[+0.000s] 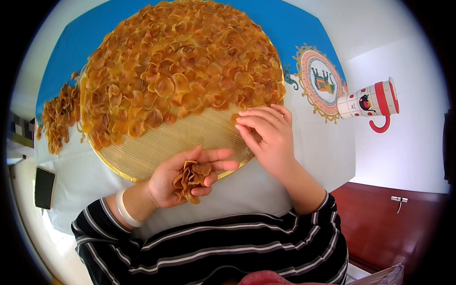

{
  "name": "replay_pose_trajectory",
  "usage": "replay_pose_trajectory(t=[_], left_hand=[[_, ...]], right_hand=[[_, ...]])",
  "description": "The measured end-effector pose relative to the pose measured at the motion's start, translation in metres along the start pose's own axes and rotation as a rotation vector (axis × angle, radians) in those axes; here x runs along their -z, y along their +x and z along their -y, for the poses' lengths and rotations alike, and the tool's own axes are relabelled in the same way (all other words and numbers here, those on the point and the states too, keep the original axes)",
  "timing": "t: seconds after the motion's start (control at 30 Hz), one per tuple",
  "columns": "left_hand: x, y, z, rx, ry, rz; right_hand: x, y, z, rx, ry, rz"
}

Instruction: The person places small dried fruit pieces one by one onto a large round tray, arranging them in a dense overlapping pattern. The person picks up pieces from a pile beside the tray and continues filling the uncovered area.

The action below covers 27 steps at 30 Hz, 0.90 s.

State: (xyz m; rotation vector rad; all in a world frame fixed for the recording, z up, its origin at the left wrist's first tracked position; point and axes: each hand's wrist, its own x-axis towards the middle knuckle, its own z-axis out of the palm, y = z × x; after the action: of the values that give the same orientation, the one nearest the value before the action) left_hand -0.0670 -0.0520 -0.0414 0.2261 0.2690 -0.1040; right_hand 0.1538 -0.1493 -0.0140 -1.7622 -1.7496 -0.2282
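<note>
My left hand, palm up, holds a small heap of brown dried slices in its curled fingers. To its right, my right hand pinches one small slice between thumb and fingertips, over the woven surface near the edge of the laid slices. The big round woven tray has a yellow rim. Amber-brown thin slices cover its far and middle parts in overlapping layers, while its near part shows bare weave.
A loose pile of slices lies left of the tray. A phone rests at the table's left edge. On the right stands a white cup with a red handle, beside an elephant picture on the blue and white tablecloth.
</note>
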Motion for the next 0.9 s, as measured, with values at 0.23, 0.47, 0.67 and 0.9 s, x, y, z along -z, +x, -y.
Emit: replay_pose_trajectory(t=[0.23, 0.47, 0.67, 0.9], left_hand=[[0.000, 0.000, 0.002, -0.011, 0.045, -0.023], [-0.001, -0.001, 0.001, -0.003, 0.094, -0.027], [-0.001, -0.001, 0.002, -0.003, 0.101, -0.023], [0.002, -0.001, 0.002, -0.013, 0.098, 0.010]], right_hand=[[-0.013, 0.000, -0.003, -0.033, -0.193, -0.027], [-0.014, 0.001, -0.001, -0.035, -0.231, 0.000], [-0.016, 0.002, 0.000, -0.008, -0.246, -0.024], [-0.019, 0.001, -0.001, 0.014, -0.274, -0.024]])
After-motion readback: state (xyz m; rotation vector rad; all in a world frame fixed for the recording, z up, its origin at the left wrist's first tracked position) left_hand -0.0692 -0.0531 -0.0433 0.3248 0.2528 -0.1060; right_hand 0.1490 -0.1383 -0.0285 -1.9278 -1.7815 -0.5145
